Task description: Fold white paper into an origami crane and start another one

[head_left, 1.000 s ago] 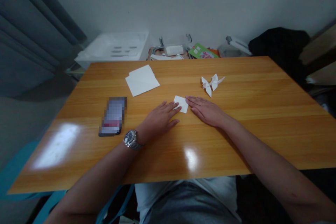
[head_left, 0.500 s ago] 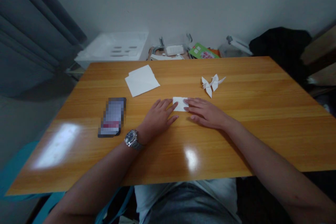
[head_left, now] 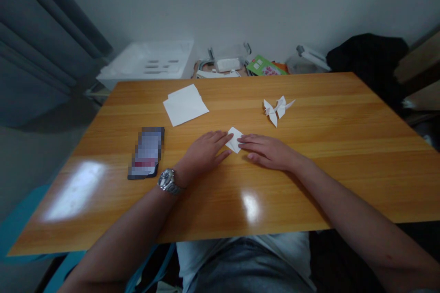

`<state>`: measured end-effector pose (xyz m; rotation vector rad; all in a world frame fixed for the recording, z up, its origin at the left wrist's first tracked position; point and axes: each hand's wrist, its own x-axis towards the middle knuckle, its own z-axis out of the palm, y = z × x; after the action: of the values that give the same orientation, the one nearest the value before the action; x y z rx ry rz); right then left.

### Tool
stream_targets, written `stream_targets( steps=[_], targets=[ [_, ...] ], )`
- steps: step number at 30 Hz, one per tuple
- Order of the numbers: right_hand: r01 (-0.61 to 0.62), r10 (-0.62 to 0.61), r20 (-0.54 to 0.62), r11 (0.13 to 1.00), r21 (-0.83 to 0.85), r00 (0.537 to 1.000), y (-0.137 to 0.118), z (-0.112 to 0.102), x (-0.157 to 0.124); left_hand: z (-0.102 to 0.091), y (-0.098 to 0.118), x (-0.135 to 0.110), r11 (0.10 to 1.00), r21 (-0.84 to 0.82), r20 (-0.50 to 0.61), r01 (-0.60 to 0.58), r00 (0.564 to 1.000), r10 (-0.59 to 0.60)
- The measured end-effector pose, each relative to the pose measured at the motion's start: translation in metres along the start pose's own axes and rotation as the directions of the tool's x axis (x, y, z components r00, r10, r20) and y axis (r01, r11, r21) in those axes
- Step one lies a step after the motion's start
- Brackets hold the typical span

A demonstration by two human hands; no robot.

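A small folded white paper [head_left: 234, 138] lies on the wooden table [head_left: 309, 169] between my two hands. My left hand [head_left: 203, 152], with a watch on its wrist, lies flat with fingers stretched out and fingertips on the paper's left edge. My right hand [head_left: 270, 151] also lies flat, its fingertips pressing the paper's right side. A finished white paper crane [head_left: 277, 109] sits beyond my right hand. A loose stack of white paper sheets [head_left: 185, 104] lies at the back left.
A dark phone [head_left: 147, 152] lies left of my left hand. Behind the table stand a white plastic box [head_left: 147, 62], a clear container [head_left: 229, 62], a green booklet [head_left: 265, 66] and a black bag [head_left: 367, 57]. Grey curtains hang at the left.
The small paper has turned on the table from a level rectangle to a diamond-like angle, and both hands have shifted slightly toward me with their fingertips still on it.
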<state>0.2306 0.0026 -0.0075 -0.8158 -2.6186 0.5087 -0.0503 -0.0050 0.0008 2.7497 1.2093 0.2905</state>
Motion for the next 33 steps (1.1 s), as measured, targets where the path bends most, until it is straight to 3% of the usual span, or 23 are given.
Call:
stream_targets(
  steps=[15, 33],
  targets=[
    [-0.048, 0.046, -0.059, 0.998, -0.035, 0.997, 0.002, 0.007, 0.004, -0.002, 0.004, 0.001, 0.999, -0.021, 0.019, -0.026, 0.999, 0.026],
    [-0.090, 0.090, -0.023, 0.996, -0.027, 0.996, 0.004, 0.011, 0.006, 0.009, -0.001, -0.005, 0.998, 0.000, 0.040, -0.064, 0.997, 0.064]
  ],
)
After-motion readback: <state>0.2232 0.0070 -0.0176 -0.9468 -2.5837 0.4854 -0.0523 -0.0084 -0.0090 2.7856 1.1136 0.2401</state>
